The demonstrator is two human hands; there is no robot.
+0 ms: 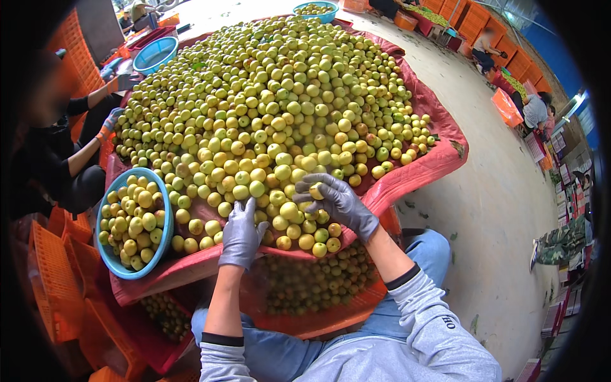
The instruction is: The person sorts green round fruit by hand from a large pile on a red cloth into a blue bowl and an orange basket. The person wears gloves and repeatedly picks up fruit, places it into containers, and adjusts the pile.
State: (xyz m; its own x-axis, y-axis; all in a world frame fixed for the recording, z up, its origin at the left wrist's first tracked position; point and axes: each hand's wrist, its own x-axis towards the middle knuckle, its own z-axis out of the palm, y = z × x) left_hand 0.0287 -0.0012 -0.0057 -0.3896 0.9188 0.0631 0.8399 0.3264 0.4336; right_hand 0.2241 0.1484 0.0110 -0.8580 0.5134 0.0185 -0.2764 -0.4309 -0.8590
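A large heap of round yellow-green fruits (286, 110) covers a table draped in red cloth (415, 176). My right hand (336, 203), in a grey glove, holds one fruit (316, 191) between thumb and fingers above the near edge of the heap. My left hand (241, 234), also gloved in grey, rests at the table's near edge with its fingertips beside the fruits; its palm is turned away, so whether anything is under it is hidden. To its left stands a blue plastic basket (167, 224) filled with similar fruits.
An orange crate (324, 320) of fruits sits below the table edge, before my knees. More orange crates (57, 281) stand at the lower left. A co-worker in gloves (110, 125) sits at the left. Blue baskets (155, 55) stand at the far side. Other people are at the right.
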